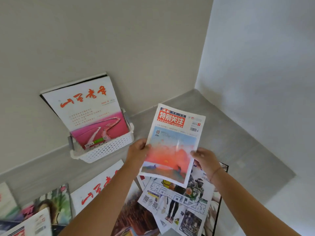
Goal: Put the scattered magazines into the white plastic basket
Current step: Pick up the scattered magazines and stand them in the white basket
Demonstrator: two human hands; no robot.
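I hold a magazine with a red title block and a sunset cover (172,143) up above the floor. My left hand (139,150) grips its left edge and my right hand (205,160) pinches its right edge. To the left, the white plastic basket (109,149) stands against the wall with a white and pink magazine (90,113) upright inside it. Under my hands lies a basketball magazine (179,201). A white magazine with red brush lettering (95,188) lies beneath my left forearm. Several more magazines (49,205) are scattered at the lower left.
The grey floor (221,133) runs into a corner where two pale walls (255,65) meet at the right. The basket sits against the back wall's base. A dark-edged magazine (219,201) pokes out from under the basketball one.
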